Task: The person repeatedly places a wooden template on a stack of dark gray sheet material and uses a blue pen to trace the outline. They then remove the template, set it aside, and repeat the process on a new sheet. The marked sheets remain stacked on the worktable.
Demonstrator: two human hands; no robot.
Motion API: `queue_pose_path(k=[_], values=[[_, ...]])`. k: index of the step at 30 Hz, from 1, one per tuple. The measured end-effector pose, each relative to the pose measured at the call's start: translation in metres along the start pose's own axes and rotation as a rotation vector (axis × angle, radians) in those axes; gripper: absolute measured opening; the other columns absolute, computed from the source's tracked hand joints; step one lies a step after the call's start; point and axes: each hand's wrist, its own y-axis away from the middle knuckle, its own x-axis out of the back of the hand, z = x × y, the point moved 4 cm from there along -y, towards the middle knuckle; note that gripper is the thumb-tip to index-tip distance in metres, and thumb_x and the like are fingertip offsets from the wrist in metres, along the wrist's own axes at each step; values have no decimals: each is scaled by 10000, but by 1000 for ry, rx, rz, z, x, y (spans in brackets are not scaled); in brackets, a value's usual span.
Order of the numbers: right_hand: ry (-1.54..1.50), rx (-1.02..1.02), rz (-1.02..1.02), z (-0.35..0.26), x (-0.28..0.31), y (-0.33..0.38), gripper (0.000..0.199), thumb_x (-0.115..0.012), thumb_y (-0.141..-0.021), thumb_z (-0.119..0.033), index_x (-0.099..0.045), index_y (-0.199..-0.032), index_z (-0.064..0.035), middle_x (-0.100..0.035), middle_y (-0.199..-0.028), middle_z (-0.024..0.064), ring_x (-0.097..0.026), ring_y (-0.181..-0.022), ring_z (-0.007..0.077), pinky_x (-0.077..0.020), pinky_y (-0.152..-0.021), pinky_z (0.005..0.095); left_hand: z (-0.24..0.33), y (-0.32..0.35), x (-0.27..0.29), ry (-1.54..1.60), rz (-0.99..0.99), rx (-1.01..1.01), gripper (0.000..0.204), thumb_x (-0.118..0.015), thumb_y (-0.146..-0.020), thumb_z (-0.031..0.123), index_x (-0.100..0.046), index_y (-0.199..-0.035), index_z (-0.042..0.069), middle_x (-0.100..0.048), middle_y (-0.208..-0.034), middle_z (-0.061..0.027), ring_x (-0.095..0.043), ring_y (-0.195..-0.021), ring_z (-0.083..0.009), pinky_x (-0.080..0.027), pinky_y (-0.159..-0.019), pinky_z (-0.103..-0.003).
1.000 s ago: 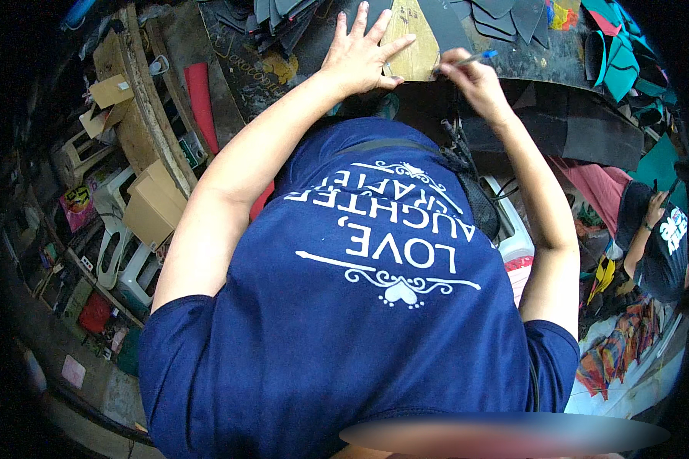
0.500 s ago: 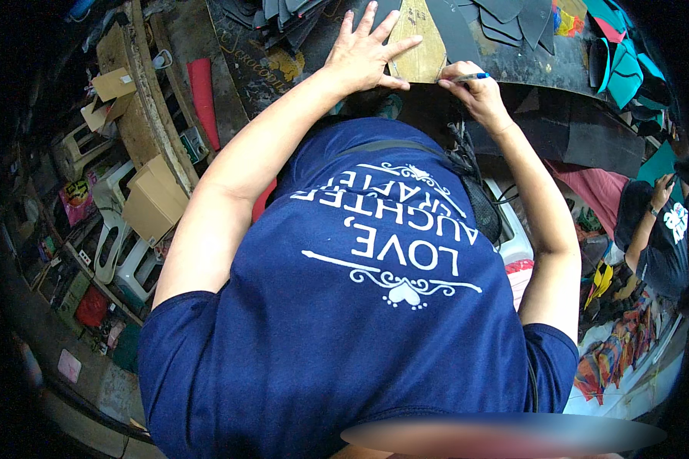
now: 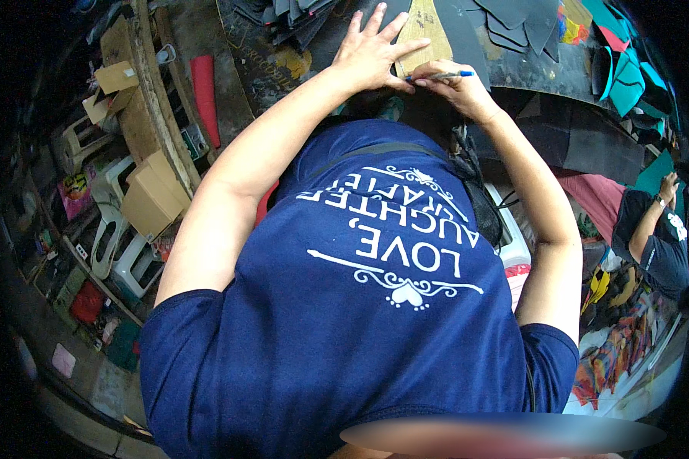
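A tan, wedge-shaped template (image 3: pixel 422 32) lies on dark sheet material at the near edge of the table. My left hand (image 3: pixel 369 53) is spread out flat, its fingers apart, with the thumb and index finger touching the template's left side. Between the fingers of my right hand (image 3: pixel 461 90) is a blue-and-white pen (image 3: pixel 459 74), pinched close to the template's near edge. The pen's tip sits near my left thumb. Part of the template's near end is hidden by my hands.
Dark cut pieces (image 3: pixel 513 30) lie right of the template, and a dark stack (image 3: pixel 295 17) is at the left. Teal pieces (image 3: pixel 626 80) hang over the table's right end. Another person (image 3: pixel 654 237) works at the far right. A cardboard box (image 3: pixel 155 195) and plastic chairs stand left.
My right hand has moved left with the pen along the template's near edge, toward my left thumb. My left hand stays spread on the template.
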Motion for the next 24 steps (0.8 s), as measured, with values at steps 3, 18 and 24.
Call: queue_pose_path(k=[3, 18, 24], values=[[97, -14, -89, 2, -4, -2, 135, -652, -904, -139, -675, -1022, -77, -696, -942, 79, -671, -872, 224, -519, -790, 322, 0, 2, 6, 8, 68, -17, 901, -765, -639, 599, -453, -1436, 317, -264, -1545, -175, -175, -1410, -478, -186, -1096, -648], [170, 18, -1, 11, -5, -15, 139, -653, -889, -182, -695, -1013, -136, -691, -943, 82, -684, -880, 256, -529, -761, 311, -13, -4, -13, -102, 32, 70, 1084, -733, -597, 713, -321, -1500, 276, -339, -1543, -28, -241, -1439, -347, -220, -1115, -617], [45, -231, -40, 23, -6, -16, 136, -665, -894, -179, -719, -1013, -142, -707, -950, 86, -680, -908, 263, -527, -770, 309, -14, -3, -14, -72, 68, 56, 1109, -741, -568, 724, -342, -1492, 257, -359, -1529, -32, -273, -1423, -347, -231, -1110, -602]])
